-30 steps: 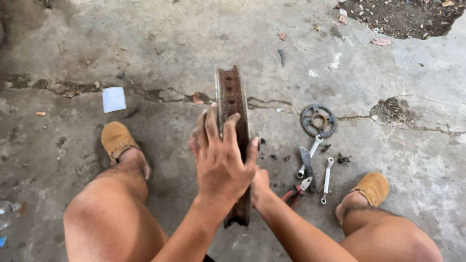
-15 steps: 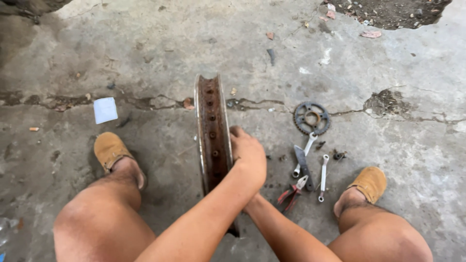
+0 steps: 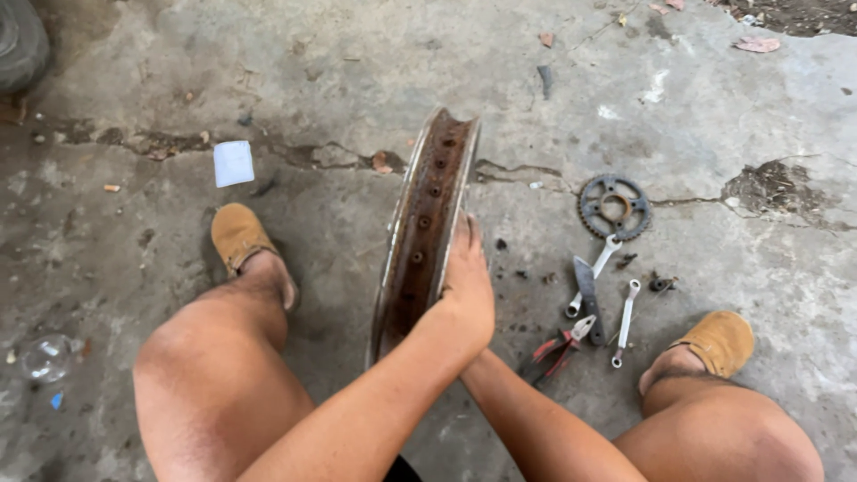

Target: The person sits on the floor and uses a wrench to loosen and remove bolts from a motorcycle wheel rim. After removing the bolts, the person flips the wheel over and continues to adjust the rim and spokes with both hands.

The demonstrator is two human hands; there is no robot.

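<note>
A rusty metal wheel rim [image 3: 424,223] stands on edge on the cracked concrete between my knees, its spoke holes facing me. My left hand [image 3: 469,286] lies against the rim's right edge about halfway up, fingers pressed on the metal and gripping it. My right forearm [image 3: 536,419] passes under my left arm toward the rim's lower part. The right hand itself is hidden beneath the left forearm.
Right of the rim lie a toothed sprocket [image 3: 614,207], two spanners [image 3: 627,311], a dark blade [image 3: 586,290], red-handled pliers [image 3: 558,348] and small bolts [image 3: 661,284]. My tan shoes [image 3: 237,236] flank the rim. A white paper scrap [image 3: 234,163] lies left, a tyre [image 3: 22,40] top left.
My left hand, spread open over the rim's top a second ago, has come down onto its right edge. The right hand has slipped out of sight under the left arm.
</note>
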